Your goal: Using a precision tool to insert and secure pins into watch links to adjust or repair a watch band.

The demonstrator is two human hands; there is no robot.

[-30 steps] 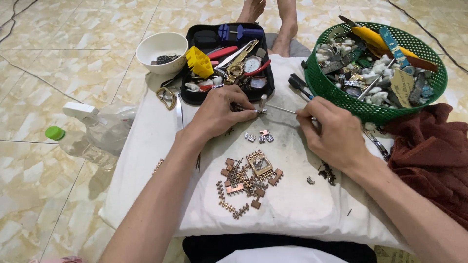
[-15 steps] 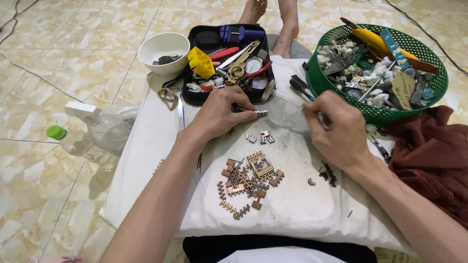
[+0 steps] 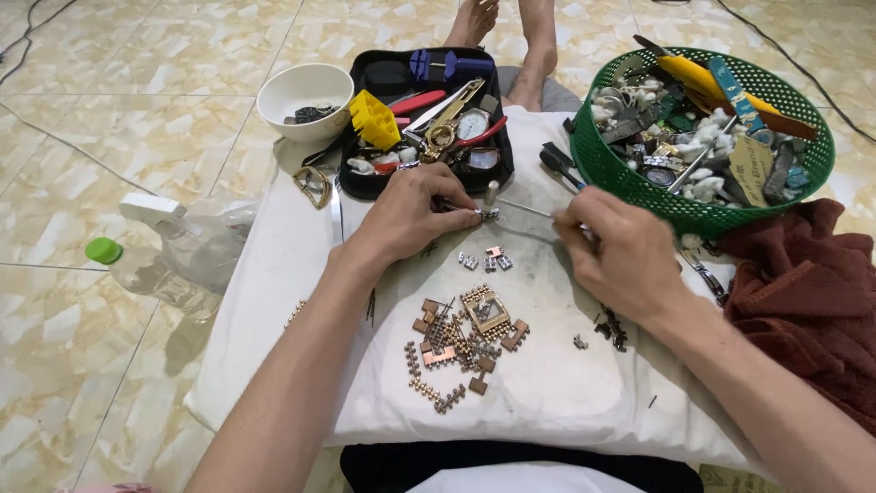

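Observation:
My left hand (image 3: 409, 215) pinches a small silver watch-band link (image 3: 487, 215) over a white pillow (image 3: 274, 301). My right hand (image 3: 620, 257) grips a thin metal pin tool (image 3: 525, 208) whose tip points at that link. A few loose silver links (image 3: 485, 262) lie just below the two hands. Nearer to me sits a pile of copper-coloured band links and a square watch case (image 3: 465, 342). Small dark parts (image 3: 610, 329) lie under my right wrist.
A black tool case (image 3: 360, 187) with a yellow block, red-handled tools and a watch stands behind the hands. Left of it is a white bowl (image 3: 306, 96). A green basket (image 3: 630, 183) of watch parts is at right, a maroon cloth (image 3: 803, 301) below it. A plastic spray bottle (image 3: 192, 251) lies on the tiled floor.
Both hands stay over the pillow. The pin tool's tip has stayed at the link, with my right hand shifting only slightly.

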